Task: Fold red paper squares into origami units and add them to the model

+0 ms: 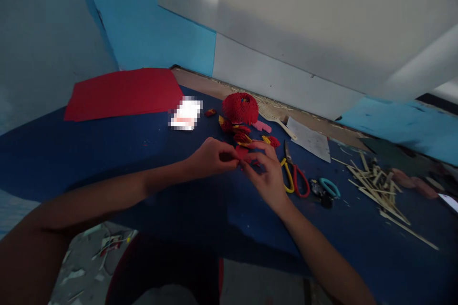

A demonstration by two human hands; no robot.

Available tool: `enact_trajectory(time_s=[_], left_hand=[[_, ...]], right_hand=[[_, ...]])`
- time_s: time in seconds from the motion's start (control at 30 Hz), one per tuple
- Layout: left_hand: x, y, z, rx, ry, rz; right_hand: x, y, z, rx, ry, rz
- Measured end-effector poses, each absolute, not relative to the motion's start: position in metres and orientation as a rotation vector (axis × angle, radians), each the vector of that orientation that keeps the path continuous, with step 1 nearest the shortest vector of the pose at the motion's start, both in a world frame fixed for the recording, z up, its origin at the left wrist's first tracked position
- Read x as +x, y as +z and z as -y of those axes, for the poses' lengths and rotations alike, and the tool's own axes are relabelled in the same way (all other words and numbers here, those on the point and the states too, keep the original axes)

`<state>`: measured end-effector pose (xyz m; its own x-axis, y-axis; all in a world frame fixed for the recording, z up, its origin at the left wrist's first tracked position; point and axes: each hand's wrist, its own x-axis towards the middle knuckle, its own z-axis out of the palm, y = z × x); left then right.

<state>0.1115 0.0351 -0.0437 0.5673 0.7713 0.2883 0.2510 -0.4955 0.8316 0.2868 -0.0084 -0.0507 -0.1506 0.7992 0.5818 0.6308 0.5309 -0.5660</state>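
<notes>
My left hand (216, 156) and my right hand (265, 171) meet at the fingertips above the blue table. Each is closed in a pinch at a small piece that is too small to make out. A flat piece of red paper (242, 152) shows just behind the fingertips. Beyond it lie red and yellow folded paper pieces (241, 128), near a round red object of folded paper (240, 107). To the right of my right hand rest scissors (295, 176) with one yellow and one red handle.
Red sheets (125, 94) lie at the back left, beside a bright pixelated rectangle (186, 114). A pale comb or brush (279, 124), a grey-white sheet (309, 138), a teal ring (329, 188) and a pile of thin sticks (379, 188) are on the right.
</notes>
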Motion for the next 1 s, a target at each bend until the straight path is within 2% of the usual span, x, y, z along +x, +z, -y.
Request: enact_trajectory(time_s=[0.17,0.23,0.57,0.8,1.0], left_hand=[[0.112,-0.043,-0.037,1.713,0.984,-0.829],[0.113,-0.044,-0.037,1.654,0.986,-0.786],[0.108,-0.034,-0.040,1.747,0.803,-0.629],[0.106,-0.039,-0.051,1.656,0.629,-0.686],[0.104,-0.046,-0.054,1.691,0.493,-0.664]], right_hand=[[0.282,-0.053,0.008,-1.117,0.763,1.500],[0.280,-0.052,0.009,-1.093,0.865,1.433],[0.282,-0.053,0.010,-1.032,0.790,1.405],[0.288,-0.039,0.012,-1.173,0.515,1.807],[0.290,-0.044,0.011,-1.164,0.419,1.970]])
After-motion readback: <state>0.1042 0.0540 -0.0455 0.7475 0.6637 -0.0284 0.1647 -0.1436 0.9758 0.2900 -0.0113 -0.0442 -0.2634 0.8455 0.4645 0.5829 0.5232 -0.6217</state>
